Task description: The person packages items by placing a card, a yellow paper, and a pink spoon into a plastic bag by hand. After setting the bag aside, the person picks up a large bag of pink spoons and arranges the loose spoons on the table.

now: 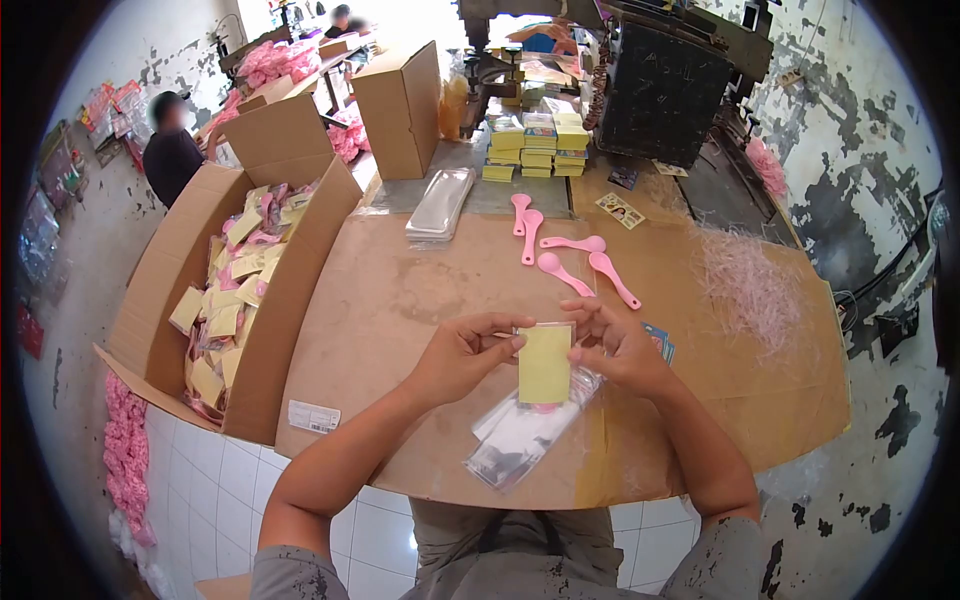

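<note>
Above the cardboard-covered table [380, 330], a pale yellow card [545, 365] in what looks like a clear plastic sleeve is held upright. My left hand [465, 355] pinches its upper left edge between thumb and fingers. On the other side my right hand [622, 350] has its thumb at the card's right edge, fingers curled above. Beneath lie clear plastic bags [525, 440], with a bit of pink showing just under the card. Several pink spoons [560, 262] lie beyond my hands. Printed cards [660, 340] stick out partly hidden behind my right hand.
At left stands an open carton [265, 360] filled with bagged yellow cards and pink pieces. Stacked card packs [535, 145], a pile of clear bags [440, 205] and a machine [660, 85] are at the back. Shredded strips [750, 285] lie right. A person [175, 150] is far left.
</note>
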Available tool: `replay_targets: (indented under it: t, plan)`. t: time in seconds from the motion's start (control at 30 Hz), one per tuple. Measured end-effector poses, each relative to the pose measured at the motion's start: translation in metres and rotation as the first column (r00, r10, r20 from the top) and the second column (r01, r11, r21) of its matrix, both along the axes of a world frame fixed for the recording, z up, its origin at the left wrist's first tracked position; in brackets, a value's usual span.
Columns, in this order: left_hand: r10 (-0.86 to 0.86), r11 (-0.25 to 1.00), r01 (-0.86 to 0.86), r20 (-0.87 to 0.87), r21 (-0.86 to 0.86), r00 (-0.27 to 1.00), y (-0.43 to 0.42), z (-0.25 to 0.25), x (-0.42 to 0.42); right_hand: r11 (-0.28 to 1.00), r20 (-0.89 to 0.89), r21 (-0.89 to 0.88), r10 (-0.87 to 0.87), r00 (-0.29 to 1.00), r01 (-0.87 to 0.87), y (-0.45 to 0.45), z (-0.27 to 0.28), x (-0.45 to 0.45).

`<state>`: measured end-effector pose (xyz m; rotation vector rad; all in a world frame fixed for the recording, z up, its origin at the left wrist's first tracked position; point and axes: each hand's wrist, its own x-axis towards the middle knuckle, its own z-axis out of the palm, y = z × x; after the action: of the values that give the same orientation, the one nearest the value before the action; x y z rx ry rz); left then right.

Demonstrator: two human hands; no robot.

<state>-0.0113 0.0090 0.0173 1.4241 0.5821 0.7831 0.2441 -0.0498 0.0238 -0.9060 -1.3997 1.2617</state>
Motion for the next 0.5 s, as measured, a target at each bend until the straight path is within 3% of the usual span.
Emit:
replay_targets:
  t: [0.1,0.17,0.27,0.37,0.47,0.5]
  plan:
    - [0.065,0.998,-0.066,0.064,0.017,0.996,-0.001,0.005,-0.001,0.993,0.18,-0.064,0.106,0.978,-0.096,0.002,-0.007,0.008]
    - [0.125,0.99,-0.133,0.166,0.043,0.978,-0.008,0.013,0.004,0.995,0.168,-0.044,0.092,0.982,-0.086,0.002,-0.001,0.009]
    - [0.01,0.993,-0.013,0.029,0.118,1.0,-0.004,0.002,0.003,0.996,0.134,0.007,0.084,0.987,-0.086,-0.001,0.014,0.008]
    - [-0.242,0.97,0.24,-0.089,-0.035,0.966,0.008,0.008,-0.012,0.996,0.219,0.089,-0.011,0.976,-0.009,-0.003,0.02,0.014]
    - [0.241,0.97,-0.241,0.028,-0.015,0.97,0.029,0.023,-0.042,0.978,0.482,0.192,-0.165,0.86,0.08,-0.004,0.04,0.036]
    - [0.434,0.898,-0.432,0.314,-0.08,0.844,0.036,0.035,-0.049,0.968,0.578,0.229,-0.221,0.786,0.104,-0.005,0.046,0.045]
